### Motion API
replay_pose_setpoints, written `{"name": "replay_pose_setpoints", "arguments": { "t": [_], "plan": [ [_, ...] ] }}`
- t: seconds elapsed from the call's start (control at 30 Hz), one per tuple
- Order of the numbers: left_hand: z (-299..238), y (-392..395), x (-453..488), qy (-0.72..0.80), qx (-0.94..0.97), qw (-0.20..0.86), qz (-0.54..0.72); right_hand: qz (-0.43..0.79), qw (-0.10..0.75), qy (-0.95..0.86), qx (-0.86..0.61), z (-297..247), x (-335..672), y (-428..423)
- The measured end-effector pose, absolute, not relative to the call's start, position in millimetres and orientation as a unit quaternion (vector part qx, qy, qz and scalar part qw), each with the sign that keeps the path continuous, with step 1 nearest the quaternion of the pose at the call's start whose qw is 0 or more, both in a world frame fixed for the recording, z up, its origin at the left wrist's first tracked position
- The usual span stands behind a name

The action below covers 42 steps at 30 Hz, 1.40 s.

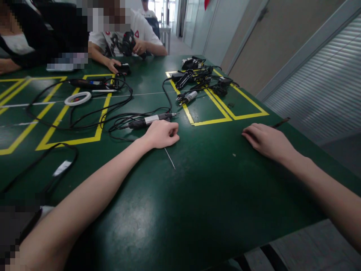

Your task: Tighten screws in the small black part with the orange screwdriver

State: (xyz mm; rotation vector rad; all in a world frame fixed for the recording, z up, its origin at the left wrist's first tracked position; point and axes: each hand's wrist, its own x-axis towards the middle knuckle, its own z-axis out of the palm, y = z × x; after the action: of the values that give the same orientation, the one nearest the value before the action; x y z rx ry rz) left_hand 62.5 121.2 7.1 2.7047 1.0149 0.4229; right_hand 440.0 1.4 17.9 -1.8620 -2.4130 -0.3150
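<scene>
My left hand rests on the green table with its fingers curled closed. A thin metal rod sticks out from under its near side; the rod's other end is hidden by the hand. Just beyond the knuckles lies a powered screwdriver-like tool, black with a silver band, its narrow tip pointing right. Toward the table's right edge, my right hand is closed, fingertips together and pointing left. From behind it protrudes a dark slim tool, mostly covered by the hand. A tiny pale scrap lies between the hands.
Yellow tape marks rectangles on the table. Black cables loop across the left, around a white tape roll. Black devices and cords are heaped at the back right. Across the table, a person handles black devices.
</scene>
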Motion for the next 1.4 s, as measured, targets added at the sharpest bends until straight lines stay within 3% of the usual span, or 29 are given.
{"name": "replay_pose_setpoints", "arguments": {
  "t": [0.23, 0.37, 0.6, 0.93, 1.17, 1.4],
  "plan": [
    [5.2, 122.6, 60.4, 0.332, 0.920, 0.119, 0.172, -0.078, 0.145, -0.776, -0.609, 20.9, 435.4, -6.0],
    [6.2, 121.8, 60.8, 0.338, 0.919, 0.116, 0.164, -0.135, 0.199, -0.690, -0.683, 25.7, 438.2, -19.9],
    [6.1, 122.2, 61.8, 0.340, 0.920, 0.114, 0.159, -0.167, 0.085, -0.608, -0.771, 20.0, 441.4, -42.0],
    [6.8, 121.3, 61.7, 0.346, 0.917, 0.123, 0.157, -0.181, 0.094, -0.607, -0.768, 18.8, 433.9, -38.3],
    [5.1, 122.6, 61.9, 0.339, 0.918, 0.122, 0.166, -0.115, 0.237, -0.629, -0.731, 14.9, 444.2, -36.9],
    [5.6, 122.3, 62.1, 0.342, 0.918, 0.121, 0.160, -0.307, 0.397, -0.557, -0.662, 51.1, 476.9, -26.2]
  ]
}}
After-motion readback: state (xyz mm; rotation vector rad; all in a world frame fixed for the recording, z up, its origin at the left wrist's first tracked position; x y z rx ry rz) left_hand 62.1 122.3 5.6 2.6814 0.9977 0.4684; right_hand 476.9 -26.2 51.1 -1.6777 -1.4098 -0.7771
